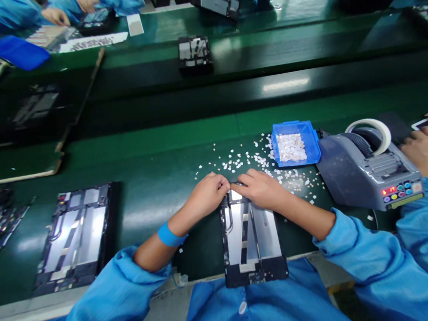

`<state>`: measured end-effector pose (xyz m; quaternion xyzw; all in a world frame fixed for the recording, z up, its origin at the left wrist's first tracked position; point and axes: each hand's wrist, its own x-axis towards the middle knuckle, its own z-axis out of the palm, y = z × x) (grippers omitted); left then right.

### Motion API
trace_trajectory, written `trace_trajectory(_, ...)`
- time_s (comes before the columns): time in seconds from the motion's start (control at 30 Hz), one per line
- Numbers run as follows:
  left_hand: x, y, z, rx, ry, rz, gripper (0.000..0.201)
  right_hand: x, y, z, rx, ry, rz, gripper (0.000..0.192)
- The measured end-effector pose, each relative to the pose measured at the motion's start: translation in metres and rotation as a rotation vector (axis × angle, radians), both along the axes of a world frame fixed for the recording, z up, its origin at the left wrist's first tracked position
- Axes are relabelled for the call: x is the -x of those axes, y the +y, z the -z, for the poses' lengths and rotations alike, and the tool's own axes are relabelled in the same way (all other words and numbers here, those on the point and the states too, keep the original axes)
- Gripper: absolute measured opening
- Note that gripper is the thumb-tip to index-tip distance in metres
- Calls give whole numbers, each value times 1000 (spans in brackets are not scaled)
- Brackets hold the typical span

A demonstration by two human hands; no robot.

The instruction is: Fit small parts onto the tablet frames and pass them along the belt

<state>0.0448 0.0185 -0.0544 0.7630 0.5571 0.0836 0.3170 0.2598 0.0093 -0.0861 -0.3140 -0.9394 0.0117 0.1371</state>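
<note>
Blue sleeves (356, 268) frame a bench (150, 175). Between them lies a panel (250, 241), open side up, its far edge under both hands. Left hand (207, 194) and right hand (259, 187) meet at that edge, fingertips pinched together on something too small to make out. Left of the grip rests a second panel (74, 239); right of it sits a tape dispenser (369, 174); just beyond, a blue bin (296, 143) and scattered white bits (243, 160).

Open black-framed tablet chassis (250, 239) lies near-centre on the green conveyor table (154, 176); blue plastic bin (296, 143) far-right of it, grey tape dispenser (367, 173) further right.
</note>
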Motion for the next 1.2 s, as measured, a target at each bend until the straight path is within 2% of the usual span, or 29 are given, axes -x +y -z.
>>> trace_trajectory(0.27,-2,-17,12,-115,-47,-105,13,0,-1,-1,32,20,-5,29)
trace_trajectory(0.4,-4,-24,20,-107,-127,-224,3,-1,0,0,30,26,-17,30)
trace_trajectory(0.5,-6,-25,27,-67,-200,-363,17,-2,0,1,34,33,-25,32)
trace_trajectory(0.57,-6,-24,29,-48,-215,-410,20,-2,0,1,33,26,-26,32)
trace_trajectory(0.83,-7,-19,29,-1,-193,-404,12,-3,0,2,29,9,-17,34)
trace_trajectory(1.0,-6,-19,30,-31,-190,-394,12,-2,-1,2,35,6,-15,35)
trace_trajectory(1.2,-4,-12,24,62,-162,-343,9,-2,-1,1,20,-6,-13,36)
